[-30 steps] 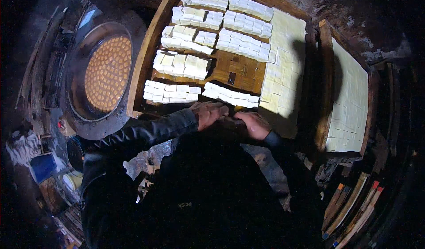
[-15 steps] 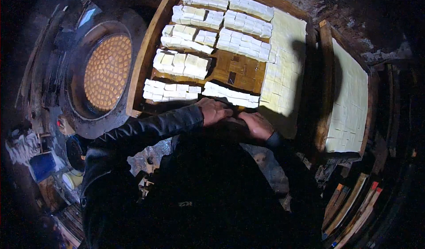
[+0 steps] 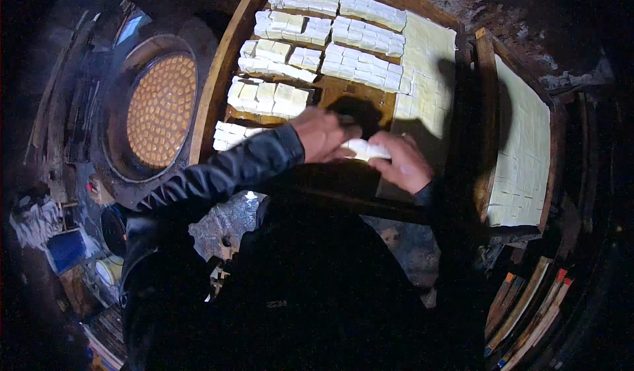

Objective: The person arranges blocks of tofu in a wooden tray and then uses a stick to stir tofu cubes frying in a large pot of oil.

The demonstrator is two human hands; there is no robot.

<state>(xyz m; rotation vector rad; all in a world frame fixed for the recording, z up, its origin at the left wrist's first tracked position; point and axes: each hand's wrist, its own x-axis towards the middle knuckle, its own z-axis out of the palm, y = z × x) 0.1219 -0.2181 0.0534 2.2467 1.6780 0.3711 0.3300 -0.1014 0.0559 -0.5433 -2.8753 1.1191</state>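
A short row of white tofu pieces (image 3: 365, 150) is held between my two hands, over the near part of a wooden tray (image 3: 218, 84). My left hand (image 3: 323, 134) closes on the row's left end, its fingers slightly blurred. At the right end, my right hand (image 3: 403, 162) grips with thumb and fingers. Rows of cut tofu (image 3: 272, 98) stand on the tray's brown board, left of and beyond my hands. Another row (image 3: 231, 134) at the near left is partly covered by my left sleeve. Along the tray's right side lies a scored tofu sheet (image 3: 426, 74).
To the left sits a large round pan (image 3: 112, 133) with many browned pieces (image 3: 162, 110) in liquid. A second wooden-framed tray (image 3: 487, 133) with a scored white sheet stands at the right. Wooden sticks (image 3: 528, 311) lie at the lower right, and a blue object (image 3: 66, 251) at the lower left.
Both hands have moved from the tray's near edge up and inward over it. The near middle tofu row, which lay on the board, is now between my hands.
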